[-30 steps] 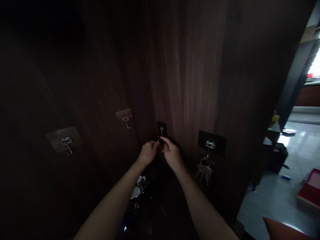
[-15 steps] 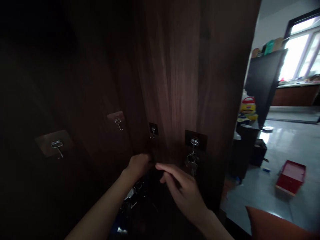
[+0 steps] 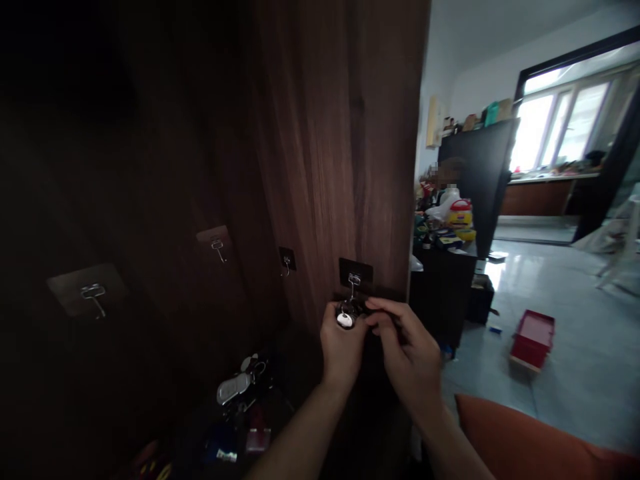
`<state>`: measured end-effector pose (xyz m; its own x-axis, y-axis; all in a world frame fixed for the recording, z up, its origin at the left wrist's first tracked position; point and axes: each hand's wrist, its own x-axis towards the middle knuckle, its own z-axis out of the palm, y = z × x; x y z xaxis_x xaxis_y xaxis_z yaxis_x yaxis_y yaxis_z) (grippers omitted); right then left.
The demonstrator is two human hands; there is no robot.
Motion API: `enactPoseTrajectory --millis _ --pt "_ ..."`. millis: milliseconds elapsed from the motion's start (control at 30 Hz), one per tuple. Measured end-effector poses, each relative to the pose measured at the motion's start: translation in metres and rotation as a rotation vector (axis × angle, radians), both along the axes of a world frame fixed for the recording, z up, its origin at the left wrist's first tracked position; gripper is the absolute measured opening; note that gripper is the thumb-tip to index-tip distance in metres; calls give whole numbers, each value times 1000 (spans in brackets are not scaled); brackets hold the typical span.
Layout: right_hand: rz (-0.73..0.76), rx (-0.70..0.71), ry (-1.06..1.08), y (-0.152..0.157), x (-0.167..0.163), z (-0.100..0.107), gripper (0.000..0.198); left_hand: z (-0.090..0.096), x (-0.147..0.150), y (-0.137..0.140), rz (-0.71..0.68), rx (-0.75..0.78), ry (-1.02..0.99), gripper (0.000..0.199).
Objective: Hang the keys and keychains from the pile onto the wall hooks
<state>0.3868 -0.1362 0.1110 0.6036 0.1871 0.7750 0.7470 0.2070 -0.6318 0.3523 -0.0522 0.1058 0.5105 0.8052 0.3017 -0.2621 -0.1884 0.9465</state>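
Observation:
A bunch of keys point(image 3: 345, 320) hangs below the rightmost metal hook point(image 3: 353, 280), which sits on a dark adhesive pad on the brown wood panel. From below, my left hand point(image 3: 342, 347) closes round the bunch, and a bright round piece shows between thumb and fingers. On the right side of the bunch, the thumb and forefinger of my right hand point(image 3: 411, 350) are drawn together; what lies between their tips is hidden. Below and to the left, a pile of more keys and a silver fob point(image 3: 234, 388) lies on a dark surface.
Three more hooks line the panels: a far-left hook point(image 3: 93, 292), a second hook point(image 3: 217, 247) and a small hook point(image 3: 287, 259). An orange cushion point(image 3: 520, 433) is at lower right. A red box point(image 3: 535, 337) stands on the floor beyond the panel edge.
My left hand has moved right, from the panels' corner to the keys on the rightmost hook, and grips them. My right hand has come to those keys too. The view has turned right.

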Motion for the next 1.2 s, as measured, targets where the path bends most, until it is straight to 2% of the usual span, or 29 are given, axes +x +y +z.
enactPoseTrajectory --millis 100,167,267,333,500,633,700,800,867,933,1000,1033,1100,1200 --pt "-30 -127 -64 -3 4 6 27 8 -10 5 -59 19 15 15" --pt "-45 -251 -111 -3 6 13 31 13 -16 9 -119 -5 35 19" --pt "-44 -457 -110 -2 8 21 39 22 -23 15 -307 -85 123 22" --pt "-52 -540 -94 -2 9 24 43 31 -28 20 -442 -118 200 18" --pt "-31 -625 -91 -3 12 22 47 56 -37 32 -670 -119 415 18" --pt "40 -653 -8 -1 11 18 49 72 -37 36 -642 -39 482 23" --pt "61 -634 29 0 11 16 48 79 -37 36 -661 -77 450 26" --pt "90 -602 66 1 12 13 46 87 -41 37 -728 -203 256 33" --pt "116 -594 65 1 13 12 46 87 -49 42 -695 -211 173 33" --pt "130 -596 67 0 13 11 45 80 -64 51 -601 -150 221 33" --pt "125 -584 58 -3 11 9 45 61 -86 63 -552 -130 326 36" --pt "124 -567 46 -4 10 7 45 48 -98 71 -527 -116 387 36" --pt "134 -519 7 -4 4 0 45 17 -125 85 -440 34 658 36" --pt "231 -516 -80 2 -9 -14 41 -32 -163 101 -281 190 996 35"
